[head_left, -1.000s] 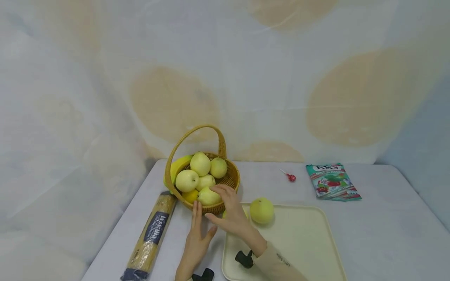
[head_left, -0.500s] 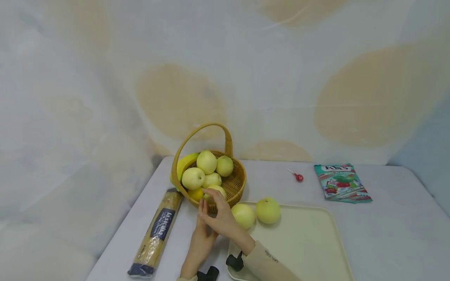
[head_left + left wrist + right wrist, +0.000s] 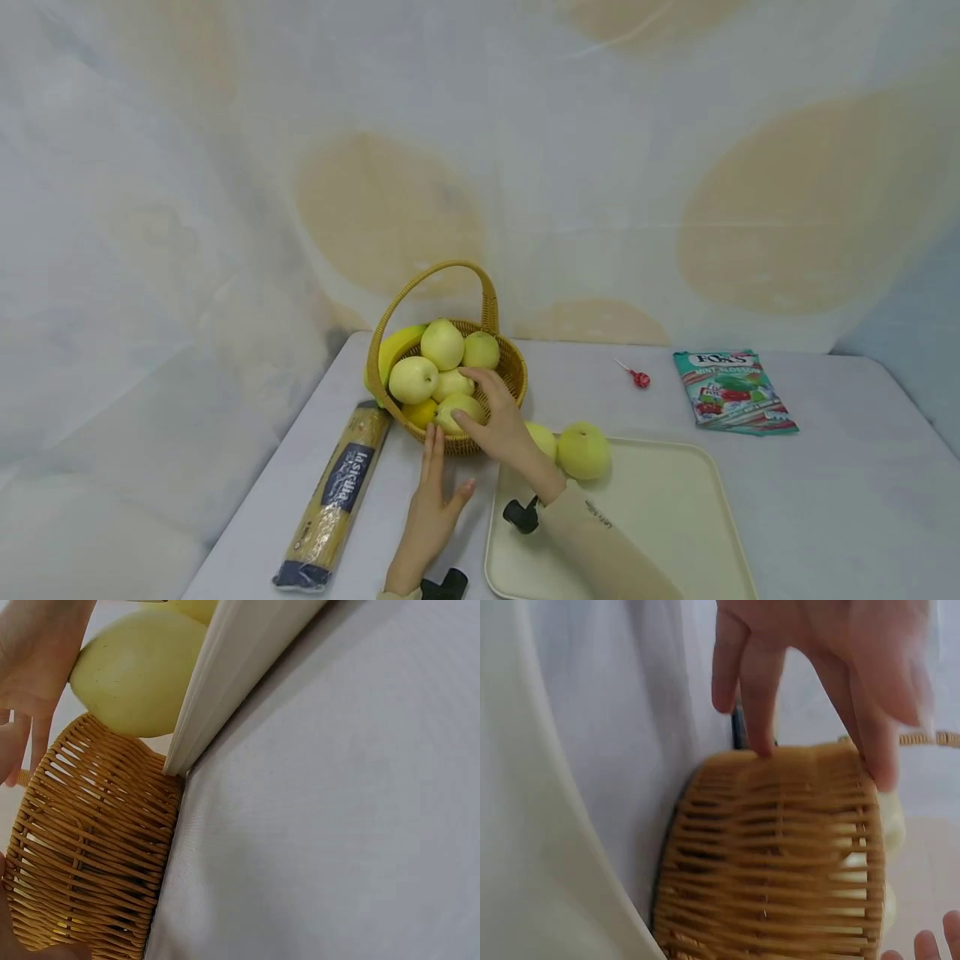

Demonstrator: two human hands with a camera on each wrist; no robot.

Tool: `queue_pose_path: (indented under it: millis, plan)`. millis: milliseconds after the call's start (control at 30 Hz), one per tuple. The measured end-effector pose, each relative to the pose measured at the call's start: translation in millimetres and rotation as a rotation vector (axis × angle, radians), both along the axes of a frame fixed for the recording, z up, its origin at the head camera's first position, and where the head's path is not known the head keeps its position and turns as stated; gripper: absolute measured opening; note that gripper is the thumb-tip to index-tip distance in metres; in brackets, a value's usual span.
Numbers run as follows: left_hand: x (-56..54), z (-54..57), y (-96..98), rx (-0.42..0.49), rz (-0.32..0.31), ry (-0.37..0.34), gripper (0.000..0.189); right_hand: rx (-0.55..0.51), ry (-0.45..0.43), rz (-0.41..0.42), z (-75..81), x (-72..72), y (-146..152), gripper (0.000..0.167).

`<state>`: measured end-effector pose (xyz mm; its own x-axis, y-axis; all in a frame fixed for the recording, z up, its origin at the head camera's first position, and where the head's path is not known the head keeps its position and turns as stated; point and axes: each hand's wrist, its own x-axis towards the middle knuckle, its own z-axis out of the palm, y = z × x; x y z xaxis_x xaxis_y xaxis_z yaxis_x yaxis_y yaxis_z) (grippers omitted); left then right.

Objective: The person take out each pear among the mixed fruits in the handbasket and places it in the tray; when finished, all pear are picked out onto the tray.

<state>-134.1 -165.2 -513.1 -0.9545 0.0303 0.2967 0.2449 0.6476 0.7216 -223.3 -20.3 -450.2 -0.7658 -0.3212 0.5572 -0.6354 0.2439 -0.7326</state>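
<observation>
A wicker basket [image 3: 461, 446] with a tall handle stands at the back left. It holds several round, pale yellow-green fruits [image 3: 414, 380], bananas [image 3: 392, 354] and a yellow fruit [image 3: 418, 412]. My left hand [image 3: 427, 521] is at the basket's near side, fingers straight and thumb apart; the right wrist view shows left fingertips [image 3: 885, 776] at the wicker wall. My right hand [image 3: 510, 437] reaches over the basket's right front rim with thumb and fingers spread, the thumb beside the front pale fruit [image 3: 459, 414]. Neither hand holds a thing.
A cream tray [image 3: 652, 517] lies under the right forearm, with two pale fruits [image 3: 583, 451] at its back left corner. A pasta pack [image 3: 333, 500] lies to the left. A red lollipop [image 3: 640, 379] and a green candy bag [image 3: 735, 392] lie farther back on the right.
My right hand came left to the left hand's fingertips, then moved right and away, its thumb and fingers spreading over the basket rim. The left hand has stayed near the basket's front.
</observation>
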Motion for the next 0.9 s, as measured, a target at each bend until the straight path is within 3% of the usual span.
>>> queue_pose_path:
  millis: [300,500,900]
  plan:
    - [0.8,4.5,0.6,0.029,0.001,-0.026,0.087,0.052,-0.079,0.019,7.7,-4.1,-3.7,0.054]
    - [1.0,3.0,0.7,0.016,0.002,-0.015,0.087,0.109,-0.136,0.013,2.3,-7.7,-12.4,0.056]
    - [1.1,6.0,1.6,0.029,0.008,-0.051,0.086,0.279,-0.184,-0.054,1.5,-11.6,-21.4,0.057]
